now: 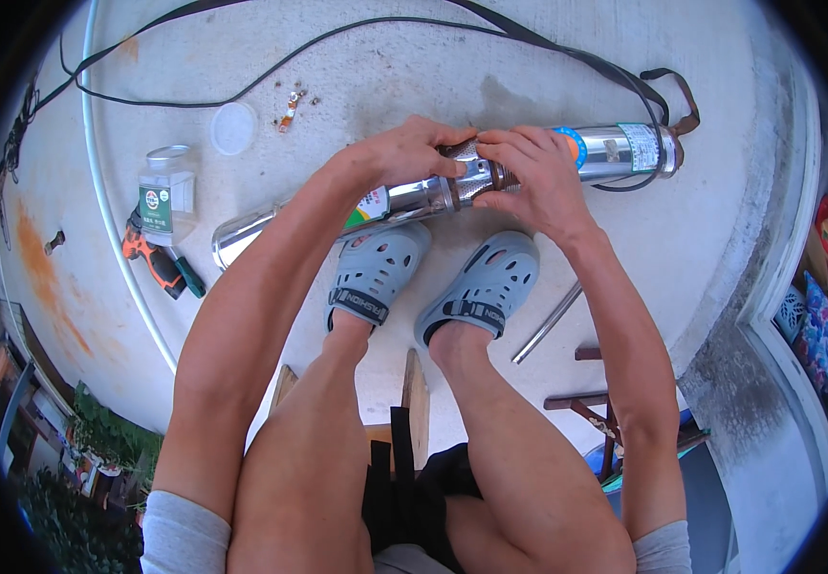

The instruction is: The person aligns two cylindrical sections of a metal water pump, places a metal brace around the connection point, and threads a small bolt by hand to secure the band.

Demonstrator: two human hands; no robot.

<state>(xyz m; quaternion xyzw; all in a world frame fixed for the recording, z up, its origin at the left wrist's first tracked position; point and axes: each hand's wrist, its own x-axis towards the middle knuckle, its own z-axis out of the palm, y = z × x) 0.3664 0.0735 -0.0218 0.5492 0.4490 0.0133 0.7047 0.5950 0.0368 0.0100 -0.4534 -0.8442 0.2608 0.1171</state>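
A long, shiny steel submersible pump lies across the concrete in front of my feet, its left end nearer me. My left hand grips its middle joint, with the thumb and fingers at a perforated metal strip. Close by on the right, my right hand wraps over the pump beside that joint, fingertips on top and thumb on the near side. Between the hands, some of the inner joint shows. What the fingertips press on is partly hidden. A black cable curves around the right end.
At left stand a clear jar and an orange-black power drill. A round lid and small fasteners lie beyond my left arm. A metal rod rests right of my clogs. A white hose runs along the left.
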